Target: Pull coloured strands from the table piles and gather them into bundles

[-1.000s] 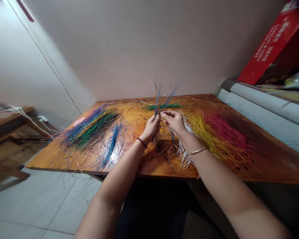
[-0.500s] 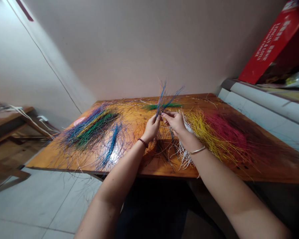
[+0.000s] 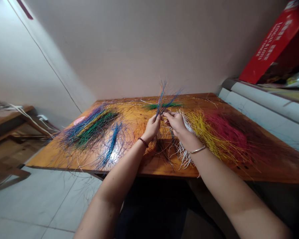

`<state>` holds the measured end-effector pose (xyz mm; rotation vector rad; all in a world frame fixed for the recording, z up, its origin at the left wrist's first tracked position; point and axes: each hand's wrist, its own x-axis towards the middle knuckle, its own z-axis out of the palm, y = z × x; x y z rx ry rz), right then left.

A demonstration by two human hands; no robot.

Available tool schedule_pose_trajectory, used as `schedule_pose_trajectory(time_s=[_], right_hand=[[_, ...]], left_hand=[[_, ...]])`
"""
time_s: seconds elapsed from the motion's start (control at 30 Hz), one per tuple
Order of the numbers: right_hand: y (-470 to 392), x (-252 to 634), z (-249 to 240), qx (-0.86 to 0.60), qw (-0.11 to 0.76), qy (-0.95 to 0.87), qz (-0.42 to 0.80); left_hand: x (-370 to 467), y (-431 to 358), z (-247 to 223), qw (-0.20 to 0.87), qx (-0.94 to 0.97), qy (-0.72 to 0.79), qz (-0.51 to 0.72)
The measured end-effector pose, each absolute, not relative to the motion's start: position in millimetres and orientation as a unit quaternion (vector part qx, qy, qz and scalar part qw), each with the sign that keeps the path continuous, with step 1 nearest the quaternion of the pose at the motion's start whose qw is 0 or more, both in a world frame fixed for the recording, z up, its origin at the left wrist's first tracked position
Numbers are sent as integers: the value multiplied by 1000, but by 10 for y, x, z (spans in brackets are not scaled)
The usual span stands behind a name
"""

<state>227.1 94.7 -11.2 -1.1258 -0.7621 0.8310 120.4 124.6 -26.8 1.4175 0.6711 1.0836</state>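
My left hand (image 3: pixel 153 126) is closed round a thin bundle of blue and dark strands (image 3: pixel 160 101), whose loose ends fan upward. Close beside it on the right, my right hand (image 3: pixel 173 122) pinches at the base of the same bundle, fingertips near my left thumb. Exactly which strands it grips is too small to tell. Below and behind the hands lie orange strands (image 3: pixel 150 147) and white strands (image 3: pixel 185 154). Green strands (image 3: pixel 153 106) lie beyond the hands on the wooden table (image 3: pixel 47 159).
Blue, yellow and green strands (image 3: pixel 97 127) and a separate blue bundle (image 3: pixel 112 142) lie on the left. Yellow strands (image 3: pixel 209 136) and pink strands (image 3: pixel 226 129) spread on the right. A red box (image 3: pixel 269 46) stands at the upper right, beside white rolls (image 3: pixel 266 98).
The strand tips above my hands have shifted slightly, and the right-leaning ones look more spread. Both hands have stayed in nearly the same place, still closed.
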Motion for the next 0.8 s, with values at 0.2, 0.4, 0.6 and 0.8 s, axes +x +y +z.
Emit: schedule_pose_trajectory(time_s=[0.2, 0.4, 0.6, 0.8], right_hand=[[948, 2271, -118, -500, 708, -326, 377], [963, 2266, -151, -516, 707, -326, 357], [987, 2268, -186, -528, 709, -331, 329], [990, 2280, -204, -534, 711, -324, 324]], left_hand=[[1171, 1184, -196, 686, 554, 243, 404], [1163, 1202, -206, 719, 520, 232, 398], [1168, 1215, -226, 732, 498, 232, 403], [1162, 1210, -213, 727, 491, 222, 426]])
